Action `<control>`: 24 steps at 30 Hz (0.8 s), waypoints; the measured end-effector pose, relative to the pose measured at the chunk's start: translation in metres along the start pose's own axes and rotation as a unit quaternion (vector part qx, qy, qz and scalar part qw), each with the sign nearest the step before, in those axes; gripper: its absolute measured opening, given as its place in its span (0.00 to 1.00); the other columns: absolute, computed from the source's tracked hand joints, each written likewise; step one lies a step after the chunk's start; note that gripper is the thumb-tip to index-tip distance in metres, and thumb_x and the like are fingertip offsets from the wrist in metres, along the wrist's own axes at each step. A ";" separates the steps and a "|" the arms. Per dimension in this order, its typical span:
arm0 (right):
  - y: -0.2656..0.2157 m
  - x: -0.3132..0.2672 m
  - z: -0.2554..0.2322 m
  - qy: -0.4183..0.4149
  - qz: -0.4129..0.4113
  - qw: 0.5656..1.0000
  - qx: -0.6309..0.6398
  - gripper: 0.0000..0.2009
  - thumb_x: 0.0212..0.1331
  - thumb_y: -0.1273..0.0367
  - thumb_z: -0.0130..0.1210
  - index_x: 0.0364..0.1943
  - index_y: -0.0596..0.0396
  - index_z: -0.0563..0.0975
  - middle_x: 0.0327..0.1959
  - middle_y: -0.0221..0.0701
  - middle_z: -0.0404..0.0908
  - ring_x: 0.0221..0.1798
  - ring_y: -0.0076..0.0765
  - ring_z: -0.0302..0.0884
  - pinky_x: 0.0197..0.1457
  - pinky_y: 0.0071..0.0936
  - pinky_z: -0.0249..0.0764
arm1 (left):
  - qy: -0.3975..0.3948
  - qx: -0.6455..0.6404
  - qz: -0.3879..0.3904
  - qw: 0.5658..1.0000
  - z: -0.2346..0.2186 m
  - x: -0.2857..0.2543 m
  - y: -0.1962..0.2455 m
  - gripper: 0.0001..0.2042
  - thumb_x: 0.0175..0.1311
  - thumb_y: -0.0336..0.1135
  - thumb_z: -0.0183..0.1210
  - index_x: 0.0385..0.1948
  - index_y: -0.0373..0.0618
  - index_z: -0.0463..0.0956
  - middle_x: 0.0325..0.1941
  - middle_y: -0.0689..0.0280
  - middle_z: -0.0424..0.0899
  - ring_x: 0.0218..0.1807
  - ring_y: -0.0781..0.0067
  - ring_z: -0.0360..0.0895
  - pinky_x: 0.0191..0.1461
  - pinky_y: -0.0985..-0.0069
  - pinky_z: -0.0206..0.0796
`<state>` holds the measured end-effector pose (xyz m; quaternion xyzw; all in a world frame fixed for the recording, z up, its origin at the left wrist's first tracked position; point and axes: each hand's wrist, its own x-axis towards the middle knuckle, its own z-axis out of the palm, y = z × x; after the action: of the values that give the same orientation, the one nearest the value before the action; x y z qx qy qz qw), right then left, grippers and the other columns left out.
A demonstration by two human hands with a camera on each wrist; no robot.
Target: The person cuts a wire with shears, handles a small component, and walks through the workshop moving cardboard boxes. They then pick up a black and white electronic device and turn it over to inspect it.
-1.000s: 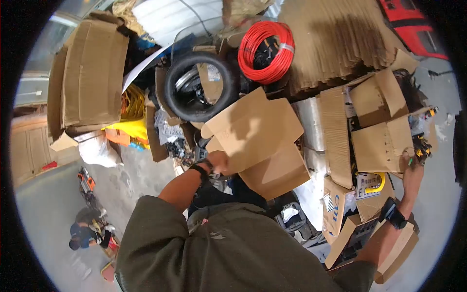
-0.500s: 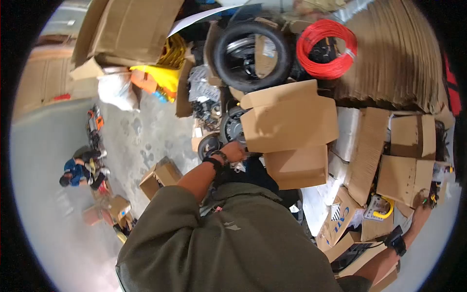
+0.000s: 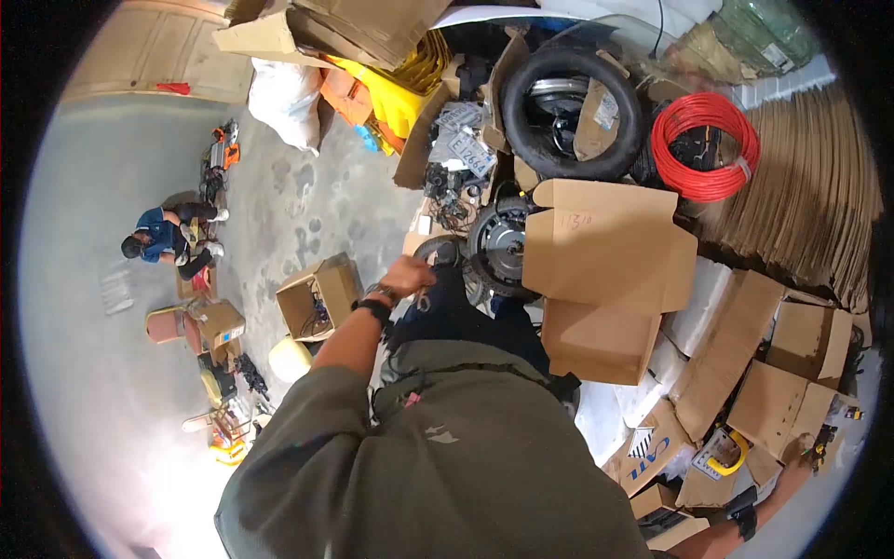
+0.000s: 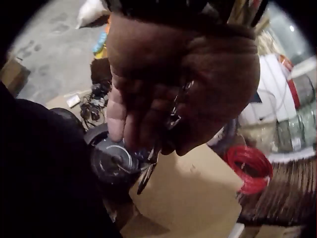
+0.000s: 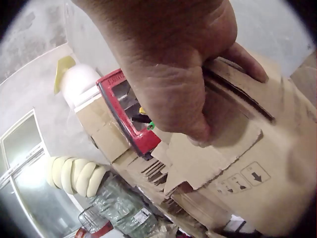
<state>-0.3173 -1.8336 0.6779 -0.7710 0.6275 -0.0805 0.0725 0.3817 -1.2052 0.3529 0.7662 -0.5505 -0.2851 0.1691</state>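
In the head view my left hand point(image 3: 407, 276) is held over my dark trousers, left of a flattened-open cardboard box point(image 3: 610, 244). Its curled fingers grip a thin, shiny metal object point(image 4: 150, 171) with a dark, narrow end; I cannot tell its kind. Behind that hand lies a black wheel point(image 3: 500, 247). At the far right, my right hand point(image 5: 173, 84) grips the edge of a cardboard box point(image 5: 277, 163), thumb on one face and fingers on the other. Small yellow and black items point(image 3: 823, 445) show beside this hand, one with a green tip point(image 5: 151, 126).
Black tyre point(image 3: 573, 112), red cable coil point(image 3: 705, 146) and stacked flat cardboard point(image 3: 810, 186) stand at the back. A CATL carton point(image 3: 645, 452) lies at my right. Across the floor, a person point(image 3: 168, 235) sits low, left of a small open box point(image 3: 318, 300).
The head view has turned, so the scene shifts right. My left hand has drawn left, away from the open box, still curled. My right hand stays at the box edge.
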 end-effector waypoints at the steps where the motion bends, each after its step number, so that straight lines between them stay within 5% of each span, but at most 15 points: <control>1: -0.011 -0.002 0.000 0.000 0.004 0.999 -0.038 0.29 0.67 0.51 0.53 0.50 0.72 0.73 0.44 0.53 0.79 0.46 0.44 0.75 0.51 0.37 0.70 | 0.011 -0.028 -0.026 0.999 -0.004 -0.011 -0.001 0.04 0.44 0.34 0.63 0.23 0.51 0.84 0.28 0.62 0.84 0.34 0.59 0.82 0.38 0.65 0.75; 4: -0.026 -0.009 -0.005 0.001 0.017 0.989 -0.145 0.30 0.66 0.50 0.53 0.51 0.72 0.73 0.47 0.55 0.78 0.49 0.52 0.75 0.53 0.39 0.69 | 0.016 -0.176 -0.260 0.949 -0.029 -0.023 0.025 0.04 0.44 0.32 0.63 0.22 0.46 0.83 0.26 0.62 0.84 0.32 0.63 0.82 0.37 0.68 0.74; 5: -0.025 -0.012 -0.001 0.008 0.022 0.986 -0.166 0.31 0.66 0.50 0.53 0.51 0.71 0.73 0.48 0.55 0.78 0.50 0.55 0.75 0.54 0.40 0.69 | 0.026 -0.294 -0.390 0.872 -0.044 -0.018 0.039 0.05 0.45 0.33 0.63 0.21 0.42 0.82 0.24 0.63 0.84 0.29 0.68 0.81 0.35 0.69 0.72; 8: -0.046 -0.025 0.006 0.040 -0.014 0.971 -0.236 0.29 0.65 0.54 0.55 0.59 0.67 0.69 0.58 0.54 0.73 0.60 0.60 0.69 0.61 0.43 0.67 | -0.003 -0.306 -0.420 0.855 -0.061 -0.017 0.042 0.09 0.46 0.36 0.63 0.21 0.38 0.81 0.22 0.62 0.83 0.27 0.71 0.79 0.34 0.70 0.71; 12: -0.072 -0.069 0.013 0.150 -0.112 0.950 -0.249 0.27 0.64 0.66 0.56 0.65 0.62 0.64 0.62 0.50 0.70 0.65 0.57 0.64 0.68 0.44 0.61 | -0.027 -0.264 -0.362 0.894 -0.076 -0.019 0.015 0.11 0.46 0.38 0.64 0.22 0.37 0.82 0.23 0.62 0.84 0.28 0.70 0.79 0.35 0.70 0.72; 14: -0.085 -0.100 0.017 0.227 -0.199 0.908 -0.290 0.22 0.64 0.66 0.55 0.59 0.64 0.70 0.53 0.51 0.76 0.58 0.59 0.70 0.62 0.45 0.65 | -0.040 -0.261 -0.325 0.908 -0.075 -0.026 -0.017 0.12 0.47 0.39 0.64 0.24 0.38 0.83 0.24 0.61 0.84 0.28 0.70 0.80 0.35 0.70 0.72; 18: -0.092 -0.198 0.054 0.010 0.062 0.991 -0.115 0.23 0.65 0.70 0.52 0.64 0.60 0.68 0.56 0.48 0.77 0.61 0.52 0.73 0.65 0.37 0.65 | -0.089 -0.251 -0.250 0.931 -0.088 -0.033 -0.080 0.12 0.47 0.38 0.65 0.26 0.38 0.84 0.24 0.60 0.85 0.28 0.69 0.81 0.36 0.70 0.73; 19: -0.080 -0.236 0.088 0.044 0.025 0.999 -0.011 0.23 0.66 0.68 0.52 0.64 0.60 0.68 0.53 0.47 0.79 0.56 0.47 0.76 0.61 0.34 0.68 | -0.109 -0.220 -0.239 0.940 -0.098 -0.033 -0.087 0.10 0.48 0.36 0.64 0.26 0.38 0.84 0.25 0.60 0.85 0.29 0.69 0.82 0.36 0.70 0.74; 21: -0.109 -0.326 0.148 0.003 0.092 0.996 0.022 0.20 0.62 0.68 0.54 0.57 0.61 0.72 0.45 0.45 0.82 0.48 0.44 0.80 0.55 0.35 0.71 | -0.125 -0.230 -0.216 0.941 -0.090 -0.045 -0.139 0.10 0.48 0.36 0.65 0.26 0.38 0.84 0.26 0.60 0.86 0.30 0.68 0.82 0.35 0.71 0.74; 22: -0.179 -0.376 0.161 -0.092 0.125 0.986 -0.069 0.17 0.62 0.67 0.53 0.52 0.60 0.74 0.42 0.43 0.83 0.45 0.44 0.80 0.52 0.35 0.73 | -0.134 -0.235 -0.201 0.942 -0.087 -0.051 -0.169 0.10 0.48 0.35 0.65 0.26 0.38 0.84 0.27 0.60 0.86 0.30 0.68 0.83 0.35 0.71 0.74; 23: -0.151 -0.444 0.222 -0.020 0.023 0.999 0.013 0.16 0.62 0.65 0.53 0.50 0.58 0.76 0.40 0.42 0.83 0.44 0.44 0.80 0.48 0.37 0.73 | -0.128 -0.206 -0.132 0.961 -0.081 -0.060 -0.207 0.09 0.48 0.35 0.65 0.26 0.38 0.84 0.27 0.60 0.86 0.30 0.69 0.83 0.35 0.71 0.74; 24: -0.172 -0.506 0.266 -0.074 0.111 0.990 -0.050 0.16 0.63 0.63 0.52 0.51 0.55 0.77 0.39 0.40 0.83 0.43 0.44 0.80 0.46 0.36 0.73 | -0.124 -0.181 -0.066 0.973 -0.072 -0.076 -0.253 0.09 0.48 0.35 0.65 0.26 0.38 0.84 0.27 0.60 0.85 0.30 0.70 0.83 0.34 0.71 0.74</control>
<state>-0.1968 -1.3002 0.4375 -0.7029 0.7056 0.0167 0.0883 0.5976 -1.0525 0.2832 0.7158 -0.4551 -0.4836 0.2160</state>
